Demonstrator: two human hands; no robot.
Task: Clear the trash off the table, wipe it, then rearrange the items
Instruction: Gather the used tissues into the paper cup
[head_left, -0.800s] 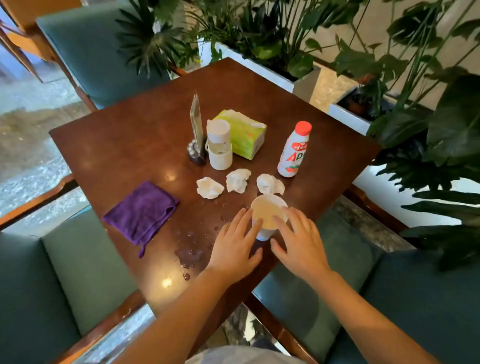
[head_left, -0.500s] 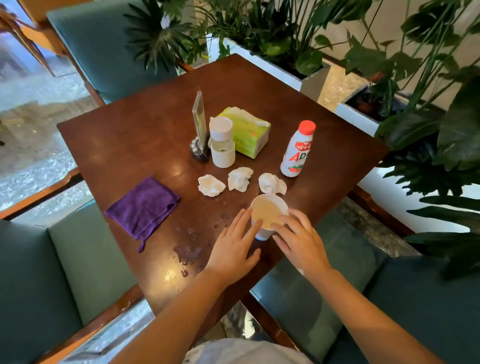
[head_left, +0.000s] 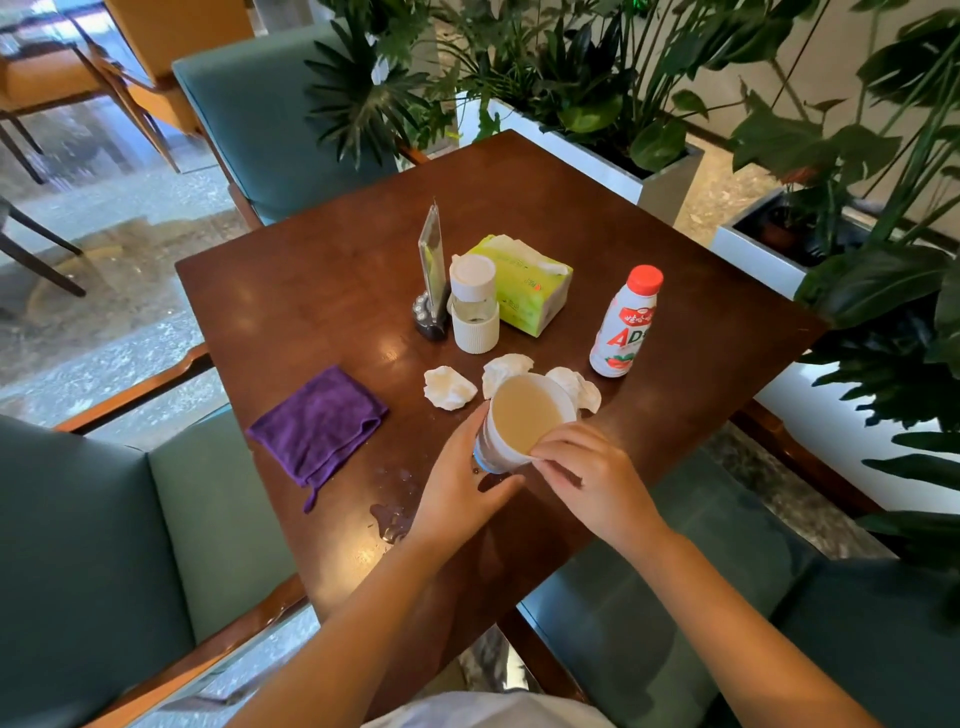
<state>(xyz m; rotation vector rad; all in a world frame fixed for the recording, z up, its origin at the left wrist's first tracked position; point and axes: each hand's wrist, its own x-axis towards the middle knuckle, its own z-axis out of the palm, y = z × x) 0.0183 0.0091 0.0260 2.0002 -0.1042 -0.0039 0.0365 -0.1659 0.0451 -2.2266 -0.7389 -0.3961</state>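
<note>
My left hand (head_left: 462, 483) wraps paper cup (head_left: 519, 421) from 9 o'clock side; my right hand (head_left: 587, 478) pinches its near rim at 5 o'clock. Cup tilted, pale liquid inside, over near half of table (head_left: 311, 291). Three crumpled tissues (head_left: 448, 388) just beyond, 12 o'clock. Purple cloth (head_left: 318, 422) at 9 o'clock. Spilled drops (head_left: 392, 517) beside my left wrist. Red-capped bottle (head_left: 623, 325) at 1 o'clock.
</note>
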